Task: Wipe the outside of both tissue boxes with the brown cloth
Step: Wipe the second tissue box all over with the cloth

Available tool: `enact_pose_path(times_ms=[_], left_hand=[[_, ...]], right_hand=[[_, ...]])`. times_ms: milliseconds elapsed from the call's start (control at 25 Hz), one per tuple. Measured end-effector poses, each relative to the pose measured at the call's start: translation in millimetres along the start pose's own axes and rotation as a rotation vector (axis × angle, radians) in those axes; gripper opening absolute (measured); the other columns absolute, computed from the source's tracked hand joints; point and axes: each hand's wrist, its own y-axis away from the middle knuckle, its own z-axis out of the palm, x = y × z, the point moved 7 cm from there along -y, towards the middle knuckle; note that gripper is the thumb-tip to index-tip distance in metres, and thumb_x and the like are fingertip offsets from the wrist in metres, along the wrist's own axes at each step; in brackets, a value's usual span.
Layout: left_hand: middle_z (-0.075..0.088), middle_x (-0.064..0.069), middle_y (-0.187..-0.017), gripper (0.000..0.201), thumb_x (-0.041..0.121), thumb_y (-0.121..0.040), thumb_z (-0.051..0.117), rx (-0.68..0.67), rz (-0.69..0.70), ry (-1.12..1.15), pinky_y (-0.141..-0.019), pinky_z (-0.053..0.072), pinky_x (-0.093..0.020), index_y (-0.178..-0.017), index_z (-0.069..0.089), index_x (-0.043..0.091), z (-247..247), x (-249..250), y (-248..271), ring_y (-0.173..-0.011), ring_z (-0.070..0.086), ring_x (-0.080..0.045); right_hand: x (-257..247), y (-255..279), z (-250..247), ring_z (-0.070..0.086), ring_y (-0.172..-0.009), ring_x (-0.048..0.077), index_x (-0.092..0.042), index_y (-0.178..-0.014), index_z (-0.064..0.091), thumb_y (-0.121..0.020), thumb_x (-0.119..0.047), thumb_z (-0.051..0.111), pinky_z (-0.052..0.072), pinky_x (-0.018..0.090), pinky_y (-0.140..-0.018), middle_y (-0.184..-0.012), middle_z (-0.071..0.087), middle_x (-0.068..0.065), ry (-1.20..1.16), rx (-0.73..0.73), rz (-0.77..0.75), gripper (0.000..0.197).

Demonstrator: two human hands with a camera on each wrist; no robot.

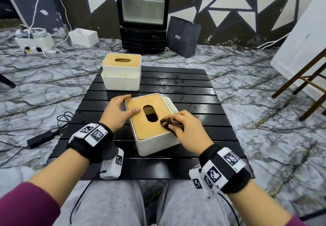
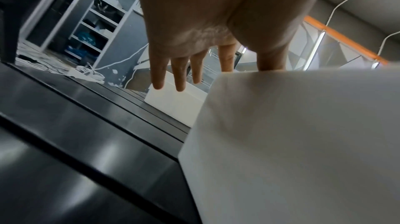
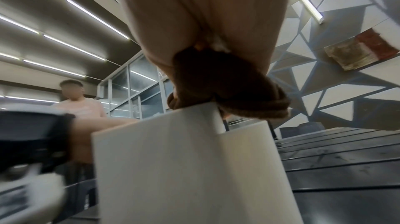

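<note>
The near tissue box (image 1: 155,134) — white walls, wooden lid with an oval slot — sits mid-table (image 1: 202,91); the far tissue box (image 1: 121,74) stands well apart at the back-left edge. Left hand (image 1: 117,112), fingers straight, steadies the lid's corner. Right hand (image 1: 185,128) clutches the bunched brown cloth (image 1: 169,122) on the lid.

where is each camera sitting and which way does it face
head: on the head, looking forward and down at the black slatted table; both forearms, hands and lap show.
left wrist: under the left hand, facing along its straight fingers past the near tissue box.
right wrist: under the right hand, looking up at the brown cloth it grips.
shared: both wrist views show the near tissue box's white wall.
</note>
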Motion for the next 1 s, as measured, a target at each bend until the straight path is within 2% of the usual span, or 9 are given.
enact_pose_path(times_ms=[80, 200, 360, 440, 520, 600, 680, 800, 1000], left_hand=[[0.050, -0.006, -0.135, 0.057, 0.035, -0.081, 0.068, 0.033, -0.023, -0.001, -0.106, 0.037, -0.037, -0.132, 0.049, 0.018, -4, 2, -7, -0.124, 0.047, -0.024], [0.050, -0.008, -0.137, 0.054, 0.038, -0.089, 0.057, 0.029, -0.034, -0.136, -0.102, 0.036, -0.035, -0.137, 0.043, 0.017, 0, 12, -8, -0.125, 0.047, -0.025], [0.041, -0.012, -0.144, 0.070, 0.044, -0.088, 0.057, -0.047, -0.047, -0.213, -0.105, 0.033, -0.036, -0.145, 0.027, 0.016, 16, 16, 7, -0.131, 0.040, -0.028], [0.040, -0.015, -0.143, 0.076, 0.042, -0.088, 0.056, -0.086, -0.048, -0.243, -0.105, 0.035, -0.037, -0.149, 0.018, 0.017, 25, 14, 9, -0.130, 0.041, -0.030], [0.041, -0.017, -0.141, 0.075, 0.039, -0.090, 0.052, -0.110, -0.040, -0.273, -0.102, 0.037, -0.038, -0.150, 0.011, 0.018, 31, 12, 8, -0.126, 0.044, -0.032], [0.041, -0.018, -0.141, 0.073, 0.037, -0.092, 0.049, -0.116, -0.033, -0.295, -0.101, 0.037, -0.038, -0.150, 0.009, 0.017, 30, 12, 4, -0.126, 0.044, -0.033], [0.038, -0.017, -0.144, 0.071, 0.036, -0.094, 0.047, -0.129, -0.021, -0.317, -0.102, 0.034, -0.037, -0.150, 0.008, 0.017, 28, 14, 0, -0.129, 0.042, -0.032], [0.034, -0.013, -0.149, 0.069, 0.037, -0.094, 0.046, -0.169, 0.014, -0.339, -0.104, 0.033, -0.035, -0.150, 0.008, 0.020, 27, 19, -5, -0.131, 0.039, -0.030], [0.030, -0.009, -0.152, 0.069, 0.038, -0.094, 0.046, -0.183, 0.039, -0.360, -0.105, 0.032, -0.034, -0.150, 0.008, 0.022, 26, 21, -6, -0.133, 0.038, -0.028]], right_hand=[[-14, 10, 8, 0.054, -0.098, 0.016, -0.018, -0.106, 0.066, -0.084, -0.004, 0.058, 0.035, 0.006, -0.087, -0.100, 0.057, 0.002, 0.002, -0.081, -0.067, 0.027], [-23, 7, 11, 0.053, -0.098, 0.010, -0.022, -0.106, 0.065, -0.085, -0.008, 0.058, 0.037, 0.014, -0.091, -0.099, 0.056, -0.006, 0.057, -0.234, -0.099, 0.026], [-23, -20, 3, 0.054, -0.103, 0.014, -0.020, -0.107, 0.064, -0.086, -0.010, 0.058, 0.038, 0.017, -0.092, -0.105, 0.059, -0.002, 0.020, -0.141, -0.101, 0.025], [-19, -27, 8, 0.051, -0.111, 0.017, -0.018, -0.112, 0.062, -0.086, -0.011, 0.058, 0.032, 0.014, -0.093, -0.113, 0.057, 0.000, 0.026, -0.120, -0.090, 0.027], [-13, -26, 15, 0.039, -0.126, 0.019, -0.017, -0.120, 0.057, -0.087, -0.010, 0.055, 0.019, 0.009, -0.098, -0.131, 0.048, 0.004, 0.087, -0.119, -0.064, 0.034], [-17, -16, 20, 0.030, -0.133, 0.018, -0.016, -0.125, 0.052, -0.088, -0.005, 0.051, 0.011, 0.006, -0.100, -0.137, 0.044, 0.004, 0.120, -0.106, -0.110, 0.039], [-26, -2, 28, 0.029, -0.133, 0.016, -0.016, -0.126, 0.051, -0.088, -0.001, 0.047, 0.013, 0.010, -0.104, -0.135, 0.047, 0.002, 0.118, -0.133, -0.176, 0.041], [-30, 4, 34, 0.037, -0.128, 0.017, -0.019, -0.127, 0.050, -0.090, -0.001, 0.044, 0.020, 0.013, -0.103, -0.133, 0.049, 0.002, 0.142, -0.214, -0.196, 0.042], [-18, -36, 22, 0.047, -0.119, 0.019, -0.016, -0.122, 0.055, -0.087, 0.003, 0.044, 0.031, 0.019, -0.102, -0.127, 0.056, 0.003, 0.153, -0.222, -0.152, 0.041]])
